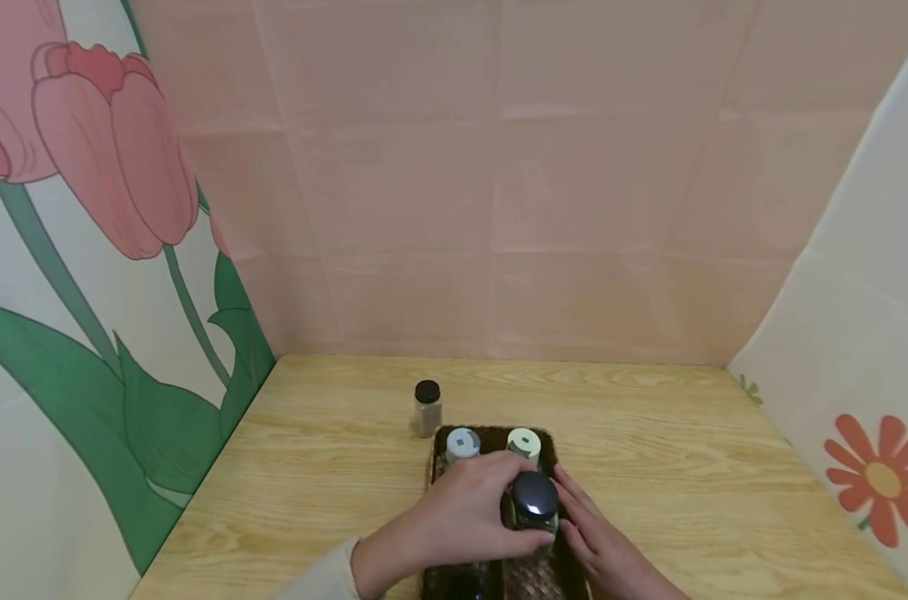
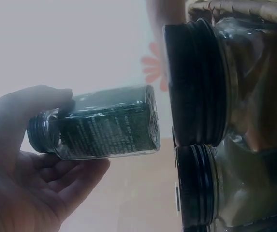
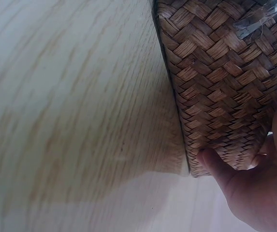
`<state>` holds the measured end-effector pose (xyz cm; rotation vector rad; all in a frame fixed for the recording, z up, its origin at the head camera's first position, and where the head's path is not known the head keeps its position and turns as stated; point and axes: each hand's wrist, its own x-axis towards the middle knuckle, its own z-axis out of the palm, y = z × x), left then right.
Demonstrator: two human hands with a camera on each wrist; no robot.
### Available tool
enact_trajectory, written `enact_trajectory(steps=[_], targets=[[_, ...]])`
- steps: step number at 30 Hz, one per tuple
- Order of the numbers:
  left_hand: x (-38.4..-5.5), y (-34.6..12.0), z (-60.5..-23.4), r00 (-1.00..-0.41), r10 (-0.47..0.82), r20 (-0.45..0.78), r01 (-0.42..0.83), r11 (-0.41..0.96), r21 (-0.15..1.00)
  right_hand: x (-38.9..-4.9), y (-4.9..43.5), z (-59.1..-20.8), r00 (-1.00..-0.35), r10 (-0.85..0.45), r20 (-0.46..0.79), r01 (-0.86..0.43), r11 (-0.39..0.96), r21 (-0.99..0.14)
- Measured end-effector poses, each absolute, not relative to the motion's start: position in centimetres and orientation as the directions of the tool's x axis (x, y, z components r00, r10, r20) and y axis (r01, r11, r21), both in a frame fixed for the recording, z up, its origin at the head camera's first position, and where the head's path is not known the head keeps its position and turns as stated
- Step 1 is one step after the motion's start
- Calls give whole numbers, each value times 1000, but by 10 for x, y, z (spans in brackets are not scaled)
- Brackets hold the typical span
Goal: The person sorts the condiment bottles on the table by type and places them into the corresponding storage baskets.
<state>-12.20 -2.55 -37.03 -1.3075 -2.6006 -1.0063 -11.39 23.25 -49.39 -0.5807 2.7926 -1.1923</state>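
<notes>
My left hand (image 1: pixel 464 508) holds a glass spice jar (image 1: pixel 534 500) with a black lid, pinched between thumb and fingers above the right half of the woven basket (image 1: pixel 547 437). In the left wrist view, the jar (image 2: pixel 109 125) has a dark green label or filling with small pale print, and its base hangs free. Against the basket's outer right side rests my right hand (image 1: pixel 599 533). In the right wrist view, one finger of the right hand (image 3: pixel 254 188) lies on the brown woven wall (image 3: pixel 215 82); the other fingers are partly hidden.
Two jars with pale-topped lids, one left (image 1: pixel 464 444) and one right (image 1: pixel 524 443), stand at the basket's far end. A dark lid (image 1: pixel 464 583) shows at its near left. Another black-lidded jar (image 1: pixel 427 410) stands on the wooden table (image 1: pixel 311 475) behind the basket.
</notes>
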Motion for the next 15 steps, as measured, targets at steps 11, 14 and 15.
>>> enact_trajectory(steps=[11,14,15], targets=[[-124,-18,-375,-627,734,262,745,467,476,-113,233,-498,-893,-399,210,-419,564,-712],[-124,-17,-377,-616,752,236,750,468,469,-114,234,-501,-871,-408,273,-473,550,-688],[-125,-16,-377,-612,758,227,752,468,465,-114,234,-501,-870,-409,278,-476,542,-693]])
